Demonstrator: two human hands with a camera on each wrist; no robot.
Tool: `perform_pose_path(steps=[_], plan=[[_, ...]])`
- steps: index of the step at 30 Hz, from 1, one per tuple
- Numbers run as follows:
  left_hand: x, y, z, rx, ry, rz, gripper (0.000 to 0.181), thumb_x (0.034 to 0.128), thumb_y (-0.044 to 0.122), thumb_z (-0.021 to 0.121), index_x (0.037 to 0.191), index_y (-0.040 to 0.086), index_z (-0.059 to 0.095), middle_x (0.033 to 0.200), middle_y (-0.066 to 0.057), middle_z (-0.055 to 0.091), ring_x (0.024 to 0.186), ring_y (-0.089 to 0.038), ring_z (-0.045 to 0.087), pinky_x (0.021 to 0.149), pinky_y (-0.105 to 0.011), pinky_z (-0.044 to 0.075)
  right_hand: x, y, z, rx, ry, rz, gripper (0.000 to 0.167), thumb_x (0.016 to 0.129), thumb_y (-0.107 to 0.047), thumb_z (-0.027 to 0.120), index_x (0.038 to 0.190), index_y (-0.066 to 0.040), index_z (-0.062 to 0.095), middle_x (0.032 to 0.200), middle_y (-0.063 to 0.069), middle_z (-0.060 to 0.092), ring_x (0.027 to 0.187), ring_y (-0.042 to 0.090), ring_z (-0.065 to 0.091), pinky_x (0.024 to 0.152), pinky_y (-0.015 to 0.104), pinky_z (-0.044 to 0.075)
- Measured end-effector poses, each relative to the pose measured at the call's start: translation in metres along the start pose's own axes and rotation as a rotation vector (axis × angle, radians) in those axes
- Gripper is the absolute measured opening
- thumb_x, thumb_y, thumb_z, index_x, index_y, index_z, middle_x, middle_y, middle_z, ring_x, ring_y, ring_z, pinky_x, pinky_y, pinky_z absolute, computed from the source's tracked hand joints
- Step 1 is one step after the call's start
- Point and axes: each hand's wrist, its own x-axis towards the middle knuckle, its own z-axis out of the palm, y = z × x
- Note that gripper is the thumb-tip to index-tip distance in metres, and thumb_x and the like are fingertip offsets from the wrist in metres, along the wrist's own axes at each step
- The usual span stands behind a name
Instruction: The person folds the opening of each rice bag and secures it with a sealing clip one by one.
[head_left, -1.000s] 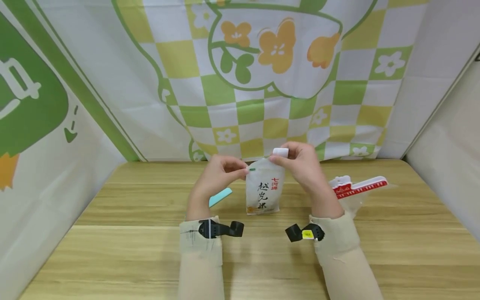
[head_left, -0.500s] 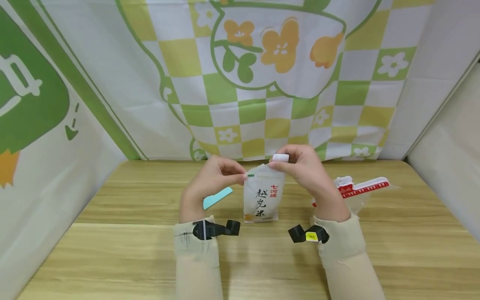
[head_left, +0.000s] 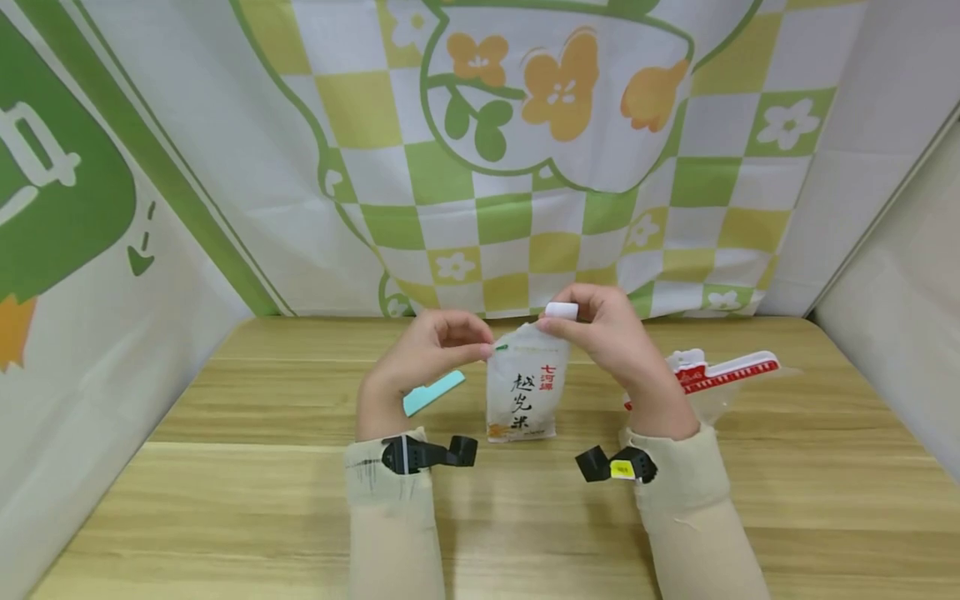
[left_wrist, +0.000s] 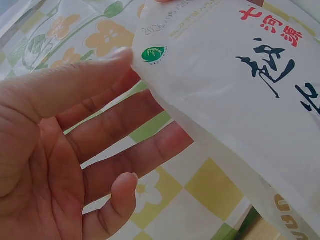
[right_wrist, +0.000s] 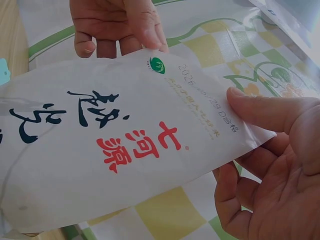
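Note:
A small white paper-like bag (head_left: pixel 525 400) with black and red Chinese characters stands upright between both hands, its lower edge at the table. My left hand (head_left: pixel 438 354) pinches its upper left edge beside a small green logo; in the left wrist view the other fingers (left_wrist: pixel 122 120) spread behind the bag. At the upper right corner, my right hand (head_left: pixel 603 333) pinches the bag between thumb and fingers. A white piece (head_left: pixel 561 311) shows above that thumb in the head view; I cannot tell whether it is the bag's corner. A printed date (right_wrist: pixel 205 95) runs along the top.
A teal strip-like clip (head_left: pixel 435 393) lies behind my left wrist. Right of my right wrist lies a red and white toothed piece (head_left: pixel 723 375) with clear plastic under it, partly hidden by the forearm. A patterned cloth (head_left: pixel 487 225) hangs behind the wooden table (head_left: pixel 247 500).
The bag and both hands have come slightly lower in the head view, and the left hand has shifted a little left. More of the teal clip shows. Both hands keep pinching the bag.

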Motion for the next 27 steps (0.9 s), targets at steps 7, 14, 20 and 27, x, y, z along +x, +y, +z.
perform_pose_path(steps=[7, 14, 20, 27], plan=[[0.0005, -0.001, -0.0013, -0.013, -0.005, 0.03, 0.011, 0.0959, 0.008, 0.064, 0.098, 0.0, 0.071, 0.094, -0.009, 0.074, 0.091, -0.025, 0.07, 0.079, -0.026, 0.055, 0.0007, -0.0003, 0.0001, 0.009, -0.003, -0.008, 0.012, 0.089, -0.008, 0.073, 0.088, 0.0, 0.064, 0.09, 0.006, 0.064, 0.079, 0.016, 0.059, 0.071, 0.028, 0.053], [0.0016, -0.0017, 0.0007, -0.004, 0.002, -0.017, 0.008, 0.092, 0.01, 0.071, 0.096, 0.003, 0.073, 0.095, -0.006, 0.074, 0.091, -0.019, 0.069, 0.085, -0.033, 0.056, -0.0006, 0.0009, 0.0003, 0.002, -0.004, 0.001, 0.012, 0.09, -0.008, 0.072, 0.089, 0.001, 0.064, 0.088, 0.005, 0.063, 0.079, 0.017, 0.059, 0.071, 0.028, 0.053], [0.003, -0.0014, 0.0025, 0.023, 0.003, -0.009, 0.007, 0.0905, 0.01, 0.072, 0.094, 0.004, 0.073, 0.094, -0.007, 0.073, 0.09, -0.019, 0.069, 0.085, -0.035, 0.056, -0.0007, 0.0007, 0.0009, 0.004, -0.002, -0.007, 0.014, 0.09, -0.008, 0.071, 0.091, 0.004, 0.063, 0.087, 0.004, 0.063, 0.078, 0.016, 0.059, 0.071, 0.027, 0.053], [0.0058, -0.0028, 0.0049, 0.055, -0.017, -0.028, 0.013, 0.0907, 0.013, 0.073, 0.101, 0.005, 0.072, 0.1, -0.009, 0.074, 0.094, -0.017, 0.069, 0.086, -0.034, 0.056, -0.001, 0.0003, 0.0017, 0.002, -0.001, -0.014, 0.015, 0.09, -0.008, 0.072, 0.09, 0.004, 0.063, 0.086, 0.004, 0.063, 0.077, 0.016, 0.059, 0.07, 0.028, 0.053]])
